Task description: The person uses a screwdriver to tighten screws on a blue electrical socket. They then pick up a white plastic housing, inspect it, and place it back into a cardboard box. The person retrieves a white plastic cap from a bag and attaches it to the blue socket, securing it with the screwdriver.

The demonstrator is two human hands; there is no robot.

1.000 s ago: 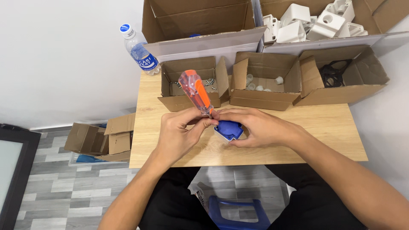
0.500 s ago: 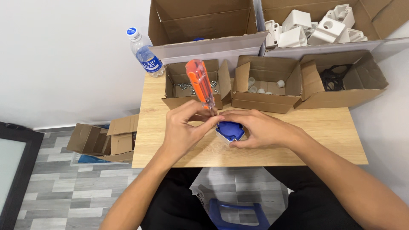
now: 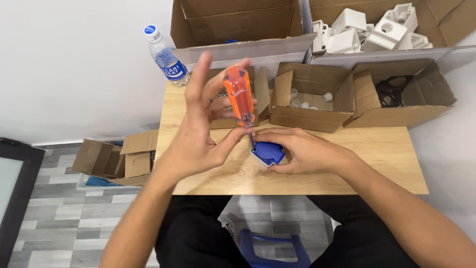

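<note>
A small blue part on a white base (image 3: 267,153) lies on the wooden table (image 3: 347,164). My right hand (image 3: 302,150) holds it down from the right side. An orange-handled screwdriver (image 3: 239,99) stands nearly upright with its tip in the blue part. My left hand (image 3: 203,126) is around the screwdriver, thumb at the shaft near the tip, fingers spread along the handle.
Three small open cardboard boxes (image 3: 310,97) sit along the table's back, one with small white pieces, one with black parts (image 3: 391,92). Larger boxes behind hold white plastic housings (image 3: 367,30). A water bottle (image 3: 166,57) stands at the back left. Cardboard boxes (image 3: 116,156) lie on the floor.
The screwdriver has swung from a leftward lean to nearly upright. My left hand has risen from the blue part and spread its fingers along the handle. My right hand has stayed on the part.
</note>
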